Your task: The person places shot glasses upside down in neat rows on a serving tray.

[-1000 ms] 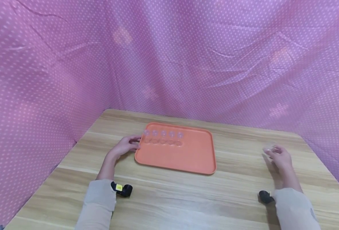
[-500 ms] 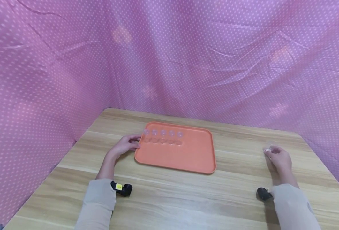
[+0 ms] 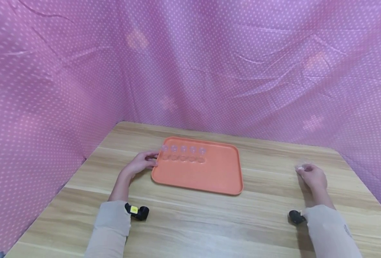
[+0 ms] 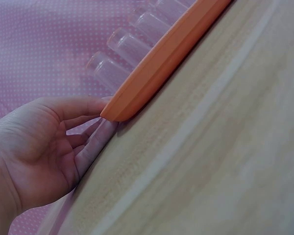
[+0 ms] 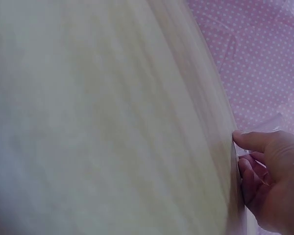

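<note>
My left hand (image 3: 140,165) is at the left end of an orange tray (image 3: 197,177). In the left wrist view, its thumb lies at the rim and its other fingers reach beneath the corner, gripping the tray. Several clear cups (image 4: 110,72) stand in a row in the tray's back left part. Well to the tray's right, my right hand (image 3: 315,177) pinches a clear, see-through cup (image 3: 300,167) low over the table. Only part of that cup shows in the right wrist view, behind the thumb and fingers.
The wood-grain table (image 3: 210,225) runs to a rounded back edge. Pink dotted cloth (image 3: 210,71) hangs behind it and at both sides. Black wrist cameras (image 3: 142,213) stick out from both sleeves.
My right thumb and fingers have drawn together on the clear cup, and that hand has shifted only slightly. My left hand and the tray stay in place.
</note>
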